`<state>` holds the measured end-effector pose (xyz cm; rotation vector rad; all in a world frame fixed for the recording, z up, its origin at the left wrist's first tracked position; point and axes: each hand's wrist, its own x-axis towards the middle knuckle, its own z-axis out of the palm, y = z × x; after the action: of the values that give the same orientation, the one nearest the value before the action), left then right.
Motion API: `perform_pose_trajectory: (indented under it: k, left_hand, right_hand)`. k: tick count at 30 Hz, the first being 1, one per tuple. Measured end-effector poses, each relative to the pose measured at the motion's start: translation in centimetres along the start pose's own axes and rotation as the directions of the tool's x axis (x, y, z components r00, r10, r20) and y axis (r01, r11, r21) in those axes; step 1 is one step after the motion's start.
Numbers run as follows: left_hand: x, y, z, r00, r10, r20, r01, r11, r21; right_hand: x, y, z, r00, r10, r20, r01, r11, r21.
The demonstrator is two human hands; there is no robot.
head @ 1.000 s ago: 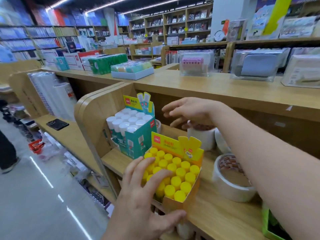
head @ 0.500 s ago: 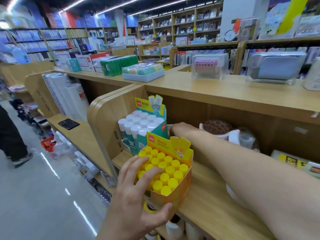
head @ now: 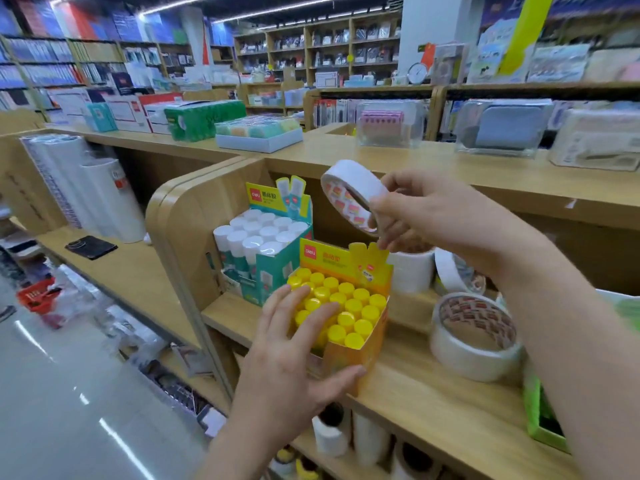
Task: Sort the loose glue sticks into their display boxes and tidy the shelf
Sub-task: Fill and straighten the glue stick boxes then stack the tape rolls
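Note:
A yellow display box full of yellow-capped glue sticks stands at the front of the wooden shelf. My left hand grips its near left corner, fingers spread over the caps. Behind it stands a teal display box packed with white-capped glue sticks. My right hand holds a white tape roll in the air above both boxes, tilted on edge.
A wide tape roll lies flat on the shelf to the right, with more rolls behind it. A green box sits at the far right edge. Tape and bottles fill the shelf below. The aisle floor lies to the left.
My right hand has come out from behind the yellow box and risen, now holding a white tape roll. My left hand stays on the yellow box.

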<state>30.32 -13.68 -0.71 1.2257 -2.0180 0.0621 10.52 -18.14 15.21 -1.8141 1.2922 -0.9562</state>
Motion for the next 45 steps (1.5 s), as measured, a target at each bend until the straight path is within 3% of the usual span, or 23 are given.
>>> perform_pose_trajectory:
  k: [2,5,7,10,14,23,32,35,38,41,43,45]
  left_hand:
    - [0.7,0.2,0.8,1.0,0.0,0.03,0.0,1.0,-0.008]
    - [1.3,-0.1,1.0,0.998,0.018,0.062,-0.015,0.999,-0.046]
    - [1.2,-0.9,-0.2,0.999,0.051,-0.004,-0.051,0.997,-0.052]
    - [1.3,-3.6,-2.6,0.994,0.023,-0.104,-0.012,0.995,0.102]
    - [3.3,-8.2,-3.2,0.999,-0.043,0.024,0.029,0.908,0.417]
    - [7.8,-10.5,-0.1,0.997,0.076,0.024,-0.079,0.875,0.477]
    - [10.9,-11.0,1.3,0.991,0.113,0.07,-0.133,0.854,0.504]
    - [10.7,-10.9,0.7,0.993,0.095,0.064,-0.112,0.919,0.378]
    - [8.8,-9.9,-0.4,0.997,-0.057,-0.059,0.054,0.997,-0.052]
    - [5.7,-8.0,-2.2,0.982,-0.181,0.061,0.187,0.852,-0.49]
    - [3.7,-7.5,-2.9,0.981,-0.133,0.141,0.19,0.803,-0.565]
    - [2.3,-8.2,-3.2,0.986,-0.082,0.145,0.144,0.856,-0.497]
  right_hand:
    - [-1.5,0.8,1.4,0.982,-0.122,-0.144,0.107,0.988,-0.108]
    - [-3.7,2.4,4.0,0.914,-0.201,-0.353,0.139,0.972,-0.191]
    - [-5.2,3.3,5.6,0.87,-0.25,-0.425,0.155,0.957,-0.246]
    - [-6.5,5.3,7.3,0.828,-0.384,-0.409,0.204,0.885,-0.418]
    - [-6.8,7.2,9.4,0.845,-0.422,-0.329,0.168,0.793,-0.586]
    - [-6.5,8.0,9.4,0.879,-0.387,-0.278,0.104,0.725,-0.681]
    - [-5.8,8.4,8.8,0.896,-0.344,-0.28,0.097,0.768,-0.633]
    - [-5.9,8.4,8.6,0.901,-0.344,-0.264,0.122,0.785,-0.607]
    - [-5.7,8.4,8.7,0.901,-0.358,-0.247,0.155,0.795,-0.586]
    - [-5.1,7.9,9.7,0.891,-0.388,-0.236,0.191,0.792,-0.58]
    - [-4.5,7.5,10.9,0.881,-0.415,-0.228,0.217,0.782,-0.585]
    - [-3.7,7.1,12.2,0.874,-0.427,-0.231,0.23,0.784,-0.577]
